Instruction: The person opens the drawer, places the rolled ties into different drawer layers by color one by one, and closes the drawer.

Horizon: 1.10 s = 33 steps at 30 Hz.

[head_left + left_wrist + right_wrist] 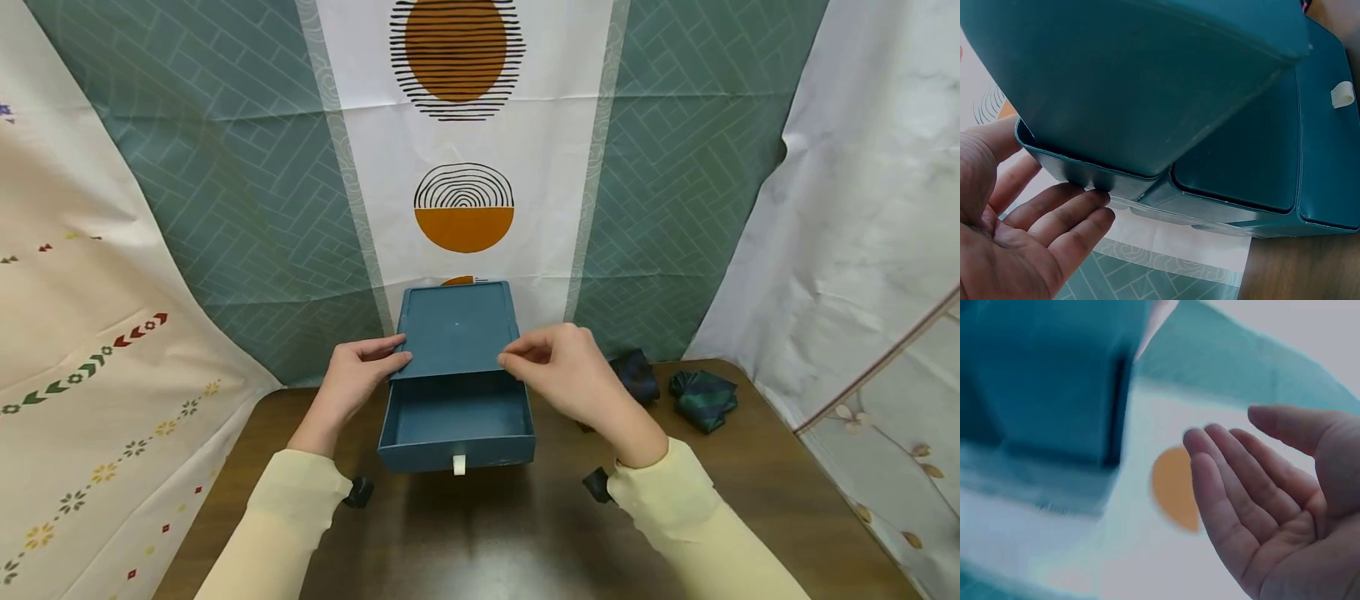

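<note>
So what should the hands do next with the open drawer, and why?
Maybe reach the right hand for the green cloth, perhaps to put in the drawer: the drawer is pulled out with nothing showing inside, the right hand seems to hold nothing, and the left hand touches the box.

Brown wooden table [480,550], teal drawer box [457,354], dark cloth [637,377], green plaid cloth [703,401]

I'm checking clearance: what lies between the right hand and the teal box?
Only open space separates right hand and teal box, backdrop behind, in the right wrist view.
</note>
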Tool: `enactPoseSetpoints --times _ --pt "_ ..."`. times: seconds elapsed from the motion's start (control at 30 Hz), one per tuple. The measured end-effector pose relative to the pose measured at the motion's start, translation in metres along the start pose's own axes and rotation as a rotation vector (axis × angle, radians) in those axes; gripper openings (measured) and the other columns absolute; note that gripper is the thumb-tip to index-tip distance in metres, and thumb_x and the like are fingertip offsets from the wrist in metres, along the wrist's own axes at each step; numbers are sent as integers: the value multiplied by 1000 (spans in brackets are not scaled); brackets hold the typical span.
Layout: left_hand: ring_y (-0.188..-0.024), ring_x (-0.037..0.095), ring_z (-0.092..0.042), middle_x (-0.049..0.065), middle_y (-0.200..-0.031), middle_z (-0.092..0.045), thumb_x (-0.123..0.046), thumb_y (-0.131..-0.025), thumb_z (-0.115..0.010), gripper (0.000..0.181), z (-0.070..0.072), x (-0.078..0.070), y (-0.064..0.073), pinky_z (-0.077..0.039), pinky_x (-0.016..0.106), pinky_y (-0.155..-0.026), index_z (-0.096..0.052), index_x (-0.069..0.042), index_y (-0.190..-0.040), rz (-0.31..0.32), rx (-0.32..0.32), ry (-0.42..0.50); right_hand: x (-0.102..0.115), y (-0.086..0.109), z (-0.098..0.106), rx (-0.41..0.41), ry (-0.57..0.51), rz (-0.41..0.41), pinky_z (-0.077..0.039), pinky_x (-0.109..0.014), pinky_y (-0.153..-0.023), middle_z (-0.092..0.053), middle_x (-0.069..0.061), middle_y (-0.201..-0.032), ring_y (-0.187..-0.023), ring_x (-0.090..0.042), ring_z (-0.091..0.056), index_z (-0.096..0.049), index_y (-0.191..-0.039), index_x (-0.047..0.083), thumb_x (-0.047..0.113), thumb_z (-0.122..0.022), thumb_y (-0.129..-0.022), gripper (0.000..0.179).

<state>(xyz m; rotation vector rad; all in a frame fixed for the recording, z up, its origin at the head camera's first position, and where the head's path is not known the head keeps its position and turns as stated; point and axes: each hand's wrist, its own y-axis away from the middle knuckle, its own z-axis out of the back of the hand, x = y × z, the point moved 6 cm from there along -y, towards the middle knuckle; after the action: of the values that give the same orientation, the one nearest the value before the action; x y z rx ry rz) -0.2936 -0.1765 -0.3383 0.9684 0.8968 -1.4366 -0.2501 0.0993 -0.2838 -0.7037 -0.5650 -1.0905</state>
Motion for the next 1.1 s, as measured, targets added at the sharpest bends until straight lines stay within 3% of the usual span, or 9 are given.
enactPoseSetpoints --times 0.2,0.37,0.53,0.77,0.97,1.1 --pt "-128 23 -48 9 -139 -50 -29 -85 -69 49 0 5 -3 -45 40 -101 -58 -12 -130 -9 -2 10 -67 -21 13 -131 35 -121 -54 -33 -71 -70 5 -101 -91 -14 -64 -72 -101 25 37 -63 -88 20" --pt "-127 19 -49 5 -138 -52 -38 -83 -70 50 0 22 -12 -47 37 -99 -60 -19 -128 -20 -21 -3 -126 -24 4 -127 39 -255 -55 -33 -68 -68 -6 -113 -93 -21 -65 -67 -115 16 35 -59 -90 32" --pt "-126 18 -49 3 -136 -53 -43 -81 -70 50 -1 25 -16 -47 36 -98 -61 -23 -127 -42 -44 -18 -168 -21 3 -133 95 -310 -50 -31 -65 -64 -13 -121 -94 -26 -64 -64 -121 11 29 -55 -93 35" --pt "-125 16 -50 2 -136 -53 -42 -80 -71 50 1 26 -13 -48 35 -98 -62 -22 -126 -17 -45 -17 -209 -13 -4 -117 113 -410 -45 -29 -53 -67 -16 -112 -70 -20 -61 -67 -114 9 22 -53 -95 28" --pt "-124 16 -51 2 -135 -54 -42 -80 -71 50 3 24 -13 -48 35 -97 -62 -22 -125 -18 -51 -17 -229 -12 -11 -115 156 -426 -46 -29 -55 -68 -16 -106 -79 -22 -63 -69 -111 4 17 -57 -92 26" --pt "-124 17 -51 3 -135 -54 -43 -80 -71 51 4 23 -14 -48 35 -97 -62 -22 -126 -24 -50 -24 -238 -11 -11 -156 192 -443 -48 -33 -58 -68 -17 -107 -81 -27 -62 -69 -110 4 18 -59 -90 26"
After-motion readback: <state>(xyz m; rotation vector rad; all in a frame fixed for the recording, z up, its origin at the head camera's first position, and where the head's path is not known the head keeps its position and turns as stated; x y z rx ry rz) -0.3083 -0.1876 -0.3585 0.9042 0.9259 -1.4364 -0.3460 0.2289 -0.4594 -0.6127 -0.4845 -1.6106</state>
